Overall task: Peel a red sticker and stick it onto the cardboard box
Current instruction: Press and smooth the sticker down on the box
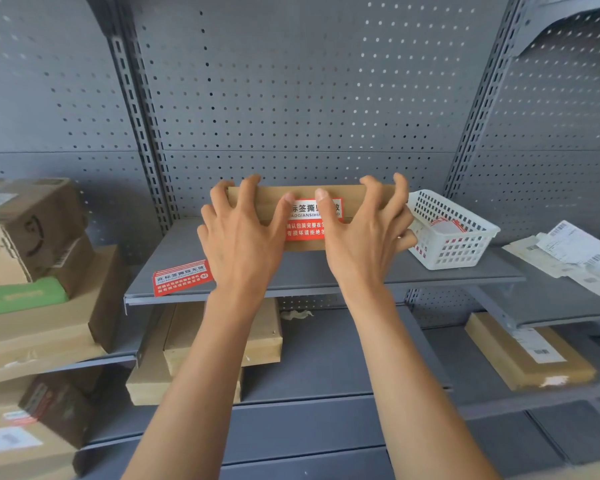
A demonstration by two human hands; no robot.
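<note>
Head view: left hand (238, 233) and right hand (364, 233) clamped on crosswise cardboard box (257, 199), red sticker (309, 220) front-facing.

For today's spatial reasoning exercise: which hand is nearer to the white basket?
Right. The right hand grips the cardboard box's end beside the white basket, nearly touching it; the left hand holds the far end.

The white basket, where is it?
The white basket sits on the grey shelf, right beside the cardboard box and the person's right hand.
</note>
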